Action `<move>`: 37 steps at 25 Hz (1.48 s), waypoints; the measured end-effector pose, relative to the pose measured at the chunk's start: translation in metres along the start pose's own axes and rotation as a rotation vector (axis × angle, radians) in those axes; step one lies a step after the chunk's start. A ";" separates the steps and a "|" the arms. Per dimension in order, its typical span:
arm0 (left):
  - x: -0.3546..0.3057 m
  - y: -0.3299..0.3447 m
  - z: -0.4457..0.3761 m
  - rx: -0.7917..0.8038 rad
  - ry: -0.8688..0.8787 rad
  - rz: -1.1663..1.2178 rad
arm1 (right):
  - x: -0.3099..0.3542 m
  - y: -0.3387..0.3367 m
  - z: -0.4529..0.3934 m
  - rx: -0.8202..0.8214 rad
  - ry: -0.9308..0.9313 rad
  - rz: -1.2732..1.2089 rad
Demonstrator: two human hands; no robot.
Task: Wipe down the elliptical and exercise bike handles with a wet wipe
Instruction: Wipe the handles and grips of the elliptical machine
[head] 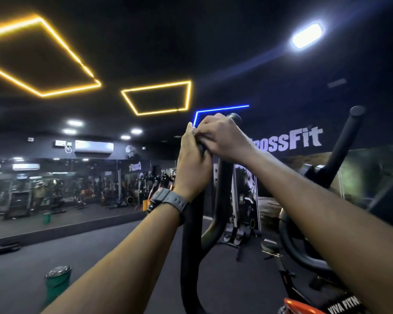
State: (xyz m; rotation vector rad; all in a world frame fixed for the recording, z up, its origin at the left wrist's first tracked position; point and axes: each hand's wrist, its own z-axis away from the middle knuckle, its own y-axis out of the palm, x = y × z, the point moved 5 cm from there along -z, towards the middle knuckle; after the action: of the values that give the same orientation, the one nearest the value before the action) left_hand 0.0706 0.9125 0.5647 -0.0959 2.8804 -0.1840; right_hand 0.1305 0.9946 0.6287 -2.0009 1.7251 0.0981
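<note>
Both hands meet near the top of the elliptical's black left handle (189, 234), which curves up from the bottom centre. My left hand (192, 162), with a grey watch on the wrist, wraps round the bar, thumb pointing up. My right hand (224, 138) curls over the bar just above it, fingertips touching the left thumb. A pale strip, apparently the wet wipe (203, 141), shows under the right fingers; most of it is hidden. The handle's rounded tip (236, 118) sticks out behind the right hand. The elliptical's right handle (346, 146) rises untouched at the right.
A green lidded bin (58, 279) stands on the dark floor at lower left. A mirror wall (55, 189) with reflected gym machines runs along the left. An orange machine cover (303, 307) sits at the bottom right, and a rower (236, 214) stands behind the handle.
</note>
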 end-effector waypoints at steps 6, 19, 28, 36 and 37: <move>-0.017 0.010 -0.028 0.099 0.139 -0.297 | -0.038 -0.014 0.059 -0.462 0.504 -0.118; -0.014 0.014 -0.018 0.007 0.216 -0.429 | -0.008 0.039 0.123 -0.192 0.329 -0.025; -0.008 0.016 -0.008 -0.042 0.228 -0.445 | 0.009 0.051 0.154 -0.093 0.278 -0.067; 0.005 0.022 0.065 0.032 0.359 -0.702 | 0.033 0.076 0.188 0.085 0.244 -0.003; 0.010 0.022 0.080 0.073 0.379 -0.703 | 0.026 0.071 0.177 0.093 0.260 0.004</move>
State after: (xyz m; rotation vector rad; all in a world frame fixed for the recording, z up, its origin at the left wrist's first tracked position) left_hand 0.0802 0.9241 0.4825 -1.1733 3.0639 -0.4749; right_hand 0.1146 1.0368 0.4419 -2.0129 1.8531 -0.2467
